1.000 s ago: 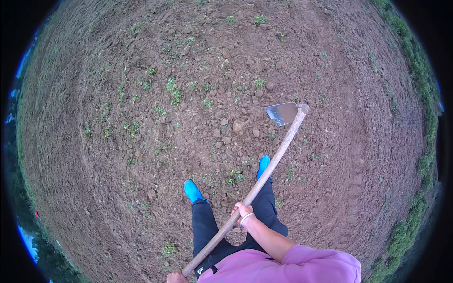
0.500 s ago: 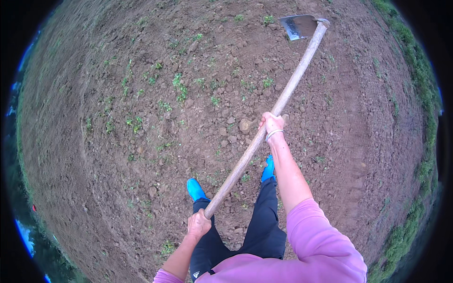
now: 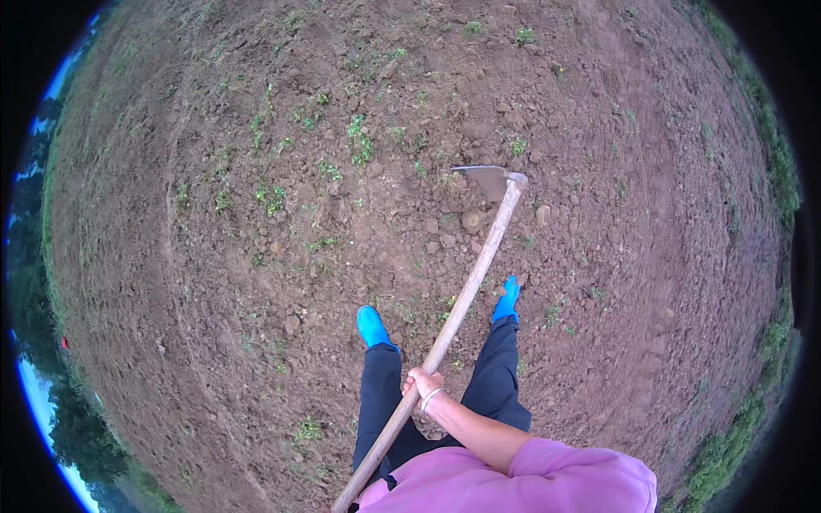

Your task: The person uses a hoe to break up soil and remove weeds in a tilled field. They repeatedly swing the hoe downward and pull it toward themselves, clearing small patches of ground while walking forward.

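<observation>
A hoe with a long wooden handle [image 3: 466, 299] runs slantwise from the lower edge up to its metal blade [image 3: 489, 179]. The blade is at the ground, its lower part hidden or sunk in the loose soil; which of these I cannot tell. My right hand [image 3: 422, 385] is closed round the handle in front of my thighs, with a light band at the wrist. Below the picture's lower edge the handle's near end drops out of sight, and my left hand is out of view.
Brown, cloddy soil [image 3: 256, 342] spreads all round. Small green plants [image 3: 361, 141] grow ahead and to the left. My blue shoes [image 3: 372, 327] stand apart on either side of the handle. Stones [image 3: 471, 221] lie near the blade. A grassy strip [image 3: 757, 402] edges the right side.
The hoe has come down and toward me, its blade from the upper right to the soil ahead of my feet. My right hand moved back and left; my left hand left the picture.
</observation>
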Demonstrator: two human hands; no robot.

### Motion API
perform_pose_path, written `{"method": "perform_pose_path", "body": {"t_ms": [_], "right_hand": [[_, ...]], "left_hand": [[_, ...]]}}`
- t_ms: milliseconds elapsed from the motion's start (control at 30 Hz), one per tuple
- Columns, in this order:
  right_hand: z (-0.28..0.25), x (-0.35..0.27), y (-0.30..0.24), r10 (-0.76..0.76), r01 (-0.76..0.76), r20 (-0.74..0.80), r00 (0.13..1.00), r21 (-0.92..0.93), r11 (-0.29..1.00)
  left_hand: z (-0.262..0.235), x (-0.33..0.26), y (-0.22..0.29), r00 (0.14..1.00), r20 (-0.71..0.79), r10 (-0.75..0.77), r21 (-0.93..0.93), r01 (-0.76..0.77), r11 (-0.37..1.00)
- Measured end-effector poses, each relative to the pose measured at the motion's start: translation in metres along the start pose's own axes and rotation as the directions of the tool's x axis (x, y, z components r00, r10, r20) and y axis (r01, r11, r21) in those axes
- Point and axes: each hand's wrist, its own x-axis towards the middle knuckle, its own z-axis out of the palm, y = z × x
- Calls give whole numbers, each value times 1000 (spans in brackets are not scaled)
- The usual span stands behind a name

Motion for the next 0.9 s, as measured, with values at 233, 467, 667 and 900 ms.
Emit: {"method": "perform_pose_path", "body": {"t_ms": [233,467,667,900], "right_hand": [[25,-5,22,-75,75,20,997,-37,996],[66,18,-119,-475,475,20,880,-66,877],[85,91,-241,-546,543,29,837,-155,825],[69,111,-173,-602,550,-75,795,-330,767]], "left_hand": [[51,23,-60,1000,4,-12,-79,12,997],[-53,137,52,962,-167,216,-126,-238,963],[-129,175,163,946,-124,300,-207,-320,924],[-77,150,128,939,119,323,-435,-243,867]]}}
